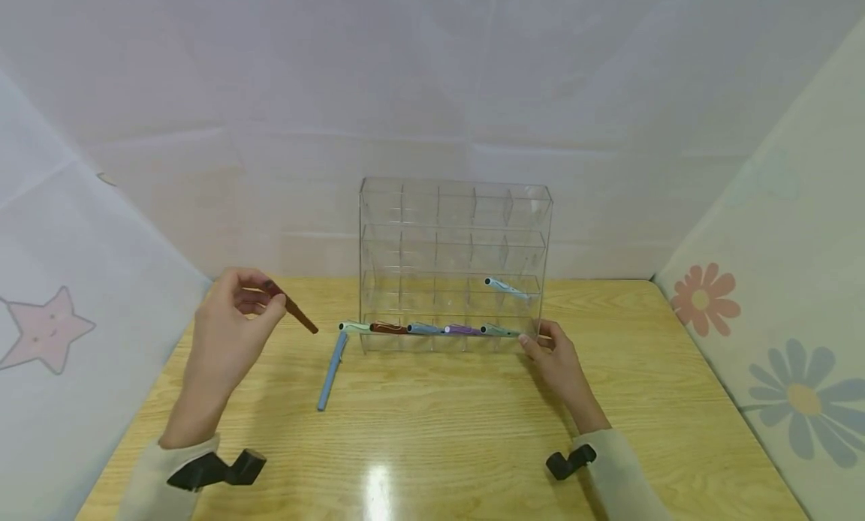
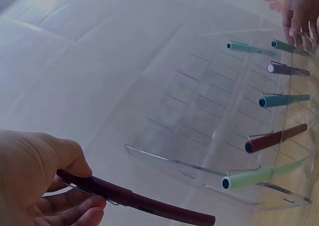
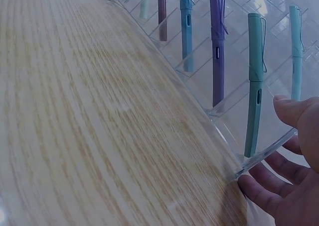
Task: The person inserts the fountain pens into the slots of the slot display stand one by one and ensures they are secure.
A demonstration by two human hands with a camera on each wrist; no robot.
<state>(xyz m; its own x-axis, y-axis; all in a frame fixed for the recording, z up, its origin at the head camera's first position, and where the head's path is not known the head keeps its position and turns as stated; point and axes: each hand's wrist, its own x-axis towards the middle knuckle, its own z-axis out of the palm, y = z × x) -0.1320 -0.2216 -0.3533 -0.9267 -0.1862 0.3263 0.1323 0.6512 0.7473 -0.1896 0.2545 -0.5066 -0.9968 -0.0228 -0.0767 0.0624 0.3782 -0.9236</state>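
My left hand (image 1: 226, 333) pinches a dark maroon pen (image 2: 124, 196) by its clipped cap end, thumb against fingers, left of the rack. The pen slants down to the right in the head view. A clear acrylic pen rack (image 1: 456, 182) stands upright on the table. My right hand (image 1: 561, 362) grips its lower right side edge, with the thumb in front and fingers behind. Along the bottom row lie a pale green pen (image 1: 354, 326), a red-brown pen (image 1: 389, 328), a blue pen (image 1: 424, 329), a purple pen (image 3: 218, 47) and a green pen (image 3: 254, 81).
One row up, a light blue pen (image 1: 507, 287) sits in the rack's right end. Another blue pen (image 1: 332, 372) lies on the wooden table (image 1: 439, 431) by the rack's lower left corner. A pale cloth (image 1: 304, 93) hangs behind and at both sides.
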